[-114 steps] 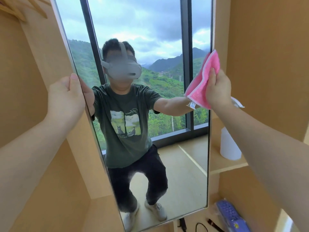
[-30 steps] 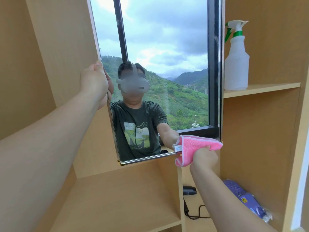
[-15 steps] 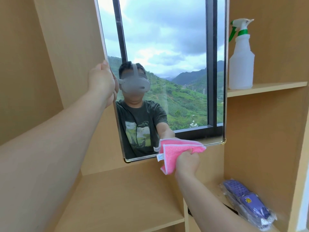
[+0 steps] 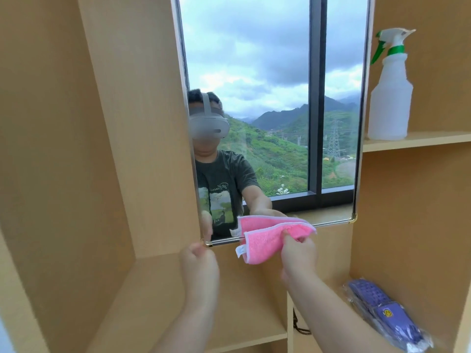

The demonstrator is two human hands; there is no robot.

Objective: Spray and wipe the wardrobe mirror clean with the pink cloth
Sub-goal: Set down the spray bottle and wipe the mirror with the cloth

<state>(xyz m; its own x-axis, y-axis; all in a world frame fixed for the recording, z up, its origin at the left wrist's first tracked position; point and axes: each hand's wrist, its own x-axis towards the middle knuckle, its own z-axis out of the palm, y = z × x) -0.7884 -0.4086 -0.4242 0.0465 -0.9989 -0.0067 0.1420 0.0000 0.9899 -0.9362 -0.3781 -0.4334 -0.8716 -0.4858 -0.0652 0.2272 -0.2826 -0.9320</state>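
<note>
wardrobe (image 4: 84, 174) was light wood, open shelves both sides. wardrobe mirror (image 4: 275, 110) hung between them, reflecting a window, hills and the person; glass looked mostly clear, faint smears near the middle. spray bottle (image 4: 390, 93) stood upright on the right shelf, untouched, well apart from both hands. purple packet (image 4: 382, 317) lay on the lower right shelf.

change: half a second earlier the left hand (image 4: 200, 261) gripped the mirror's left edge higher up; now it had dropped to the bottom left corner, fingers curled, thumb and fingertip at the brass corner cap, though actual pinch was hard to tell. right hand (image 4: 299, 253) pinched the pink cloth (image 4: 270, 240), folded, pressed along the mirror's bottom edge, further left than a second ago.

judgement: wipe pass had reached the last lower strip, so wiping seemed nearly done; left hand probably steadied the corner.
</note>
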